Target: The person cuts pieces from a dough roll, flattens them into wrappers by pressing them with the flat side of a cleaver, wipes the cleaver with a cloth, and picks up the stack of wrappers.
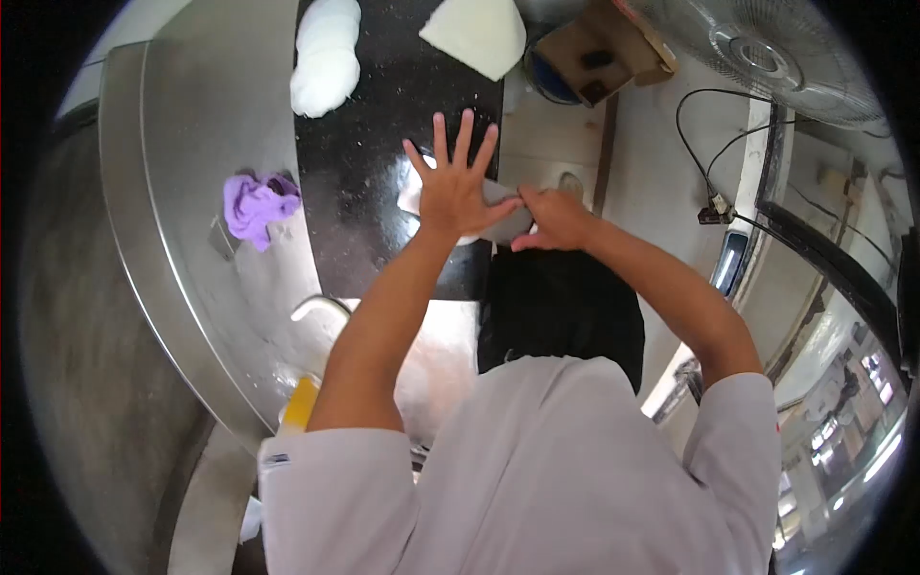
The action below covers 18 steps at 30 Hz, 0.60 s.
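My left hand (454,192) is spread with its fingers apart over the black board (355,230), its thumb reaching toward my right hand. My right hand (556,218) is closed round the end of a flat grey scraper (504,213) beside the board's right edge. The scraper lies between the two hands. A small white piece of dough (410,196) shows partly behind my left hand; the rest is hidden. At the board's top left rests a long lumpy piece of white dough (327,57). A pale, flat, rounded piece (477,34) sits at the top right.
A purple cloth (257,208) lies on the metal counter (206,105) left of the board. A curved white handle (324,309) is near the board's lower left corner. An open cardboard box (604,48) and a fan (762,53) stand at the upper right, with black cables below.
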{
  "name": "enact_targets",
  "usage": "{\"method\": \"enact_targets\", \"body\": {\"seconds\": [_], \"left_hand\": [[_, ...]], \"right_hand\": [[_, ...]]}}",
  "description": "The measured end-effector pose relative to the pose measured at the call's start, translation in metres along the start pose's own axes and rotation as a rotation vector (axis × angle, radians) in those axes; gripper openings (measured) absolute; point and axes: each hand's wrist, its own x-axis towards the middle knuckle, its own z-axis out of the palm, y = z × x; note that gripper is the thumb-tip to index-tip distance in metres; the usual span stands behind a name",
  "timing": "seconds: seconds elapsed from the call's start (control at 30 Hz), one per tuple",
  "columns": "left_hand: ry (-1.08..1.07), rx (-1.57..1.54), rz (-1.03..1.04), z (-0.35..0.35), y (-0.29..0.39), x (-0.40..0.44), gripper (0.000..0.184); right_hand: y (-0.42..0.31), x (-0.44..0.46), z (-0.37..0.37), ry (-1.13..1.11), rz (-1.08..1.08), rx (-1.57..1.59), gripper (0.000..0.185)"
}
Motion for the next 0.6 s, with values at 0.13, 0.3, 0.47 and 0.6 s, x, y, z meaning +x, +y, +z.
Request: {"method": "enact_targets", "body": {"seconds": [0.13,0.3,0.47,0.6], "left_hand": [[0.001,0.085,-0.131,0.005,-0.005,0.023,0.116],[0.155,0.065,-0.225,-0.005,-0.020,0.016,0.117],[0.034,0.111,-0.108,0.006,-0.003,0.015,0.122],[0.146,0.128,-0.242,0.008,-0.015,0.037,0.124]], "right_hand": [[0.010,0.027,-0.037,0.077,-0.201,-0.121,0.077],[-0.007,0.053,-0.063,-0.062,-0.184,-0.117,0.073],[0.019,0.018,-0.017,0.070,-0.171,-0.018,0.072],[0.006,0.052,-0.070,-0.052,-0.173,-0.122,0.074]]}}
